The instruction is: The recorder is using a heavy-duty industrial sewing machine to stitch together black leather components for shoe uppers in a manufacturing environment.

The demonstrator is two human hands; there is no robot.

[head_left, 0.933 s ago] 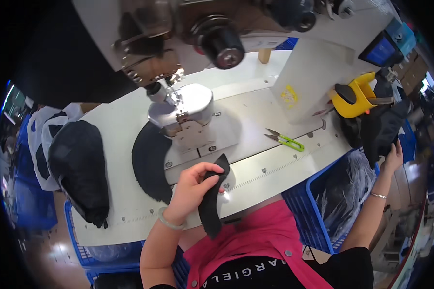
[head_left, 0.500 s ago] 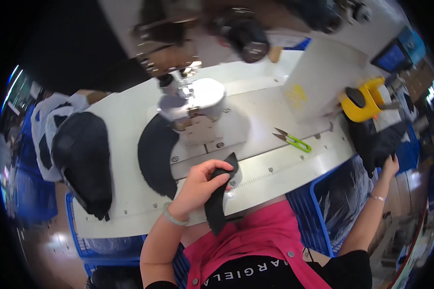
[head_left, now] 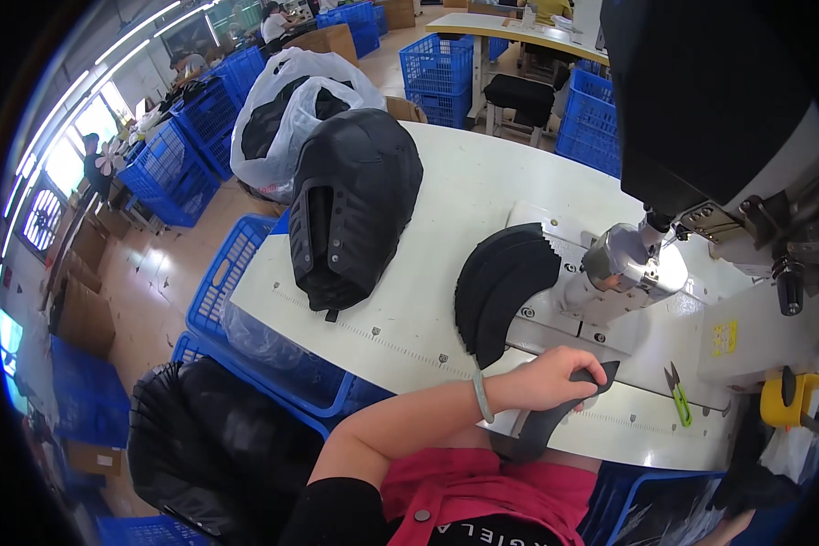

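My left hand [head_left: 555, 380] is closed on a narrow black curved fabric piece [head_left: 541, 432], pinching it near the table's front edge, with its lower end hanging over my lap. Beyond that hand lies a stack of black crescent-shaped fabric pieces [head_left: 500, 291], fanned against the base of a sewing machine [head_left: 623, 264]. At the lower right rim, my right hand [head_left: 735, 526] shows only in part, beside a hanging black cloth [head_left: 753, 482]; its fingers are hidden. Green-handled thread snips [head_left: 681, 402] rest on the table to the right of my left hand.
A nested stack of black caps [head_left: 359, 209] sits on the table's left part, by a white plastic bag [head_left: 287, 118]. Blue crates [head_left: 223, 273] stand below the left edge, near a large black bundle [head_left: 218, 446]. A yellow holder [head_left: 789, 399] is at the right.
The view has swung left, so the table and machine appear farther right. My left hand still grips the black fabric piece. My right hand has slipped mostly out of the picture.
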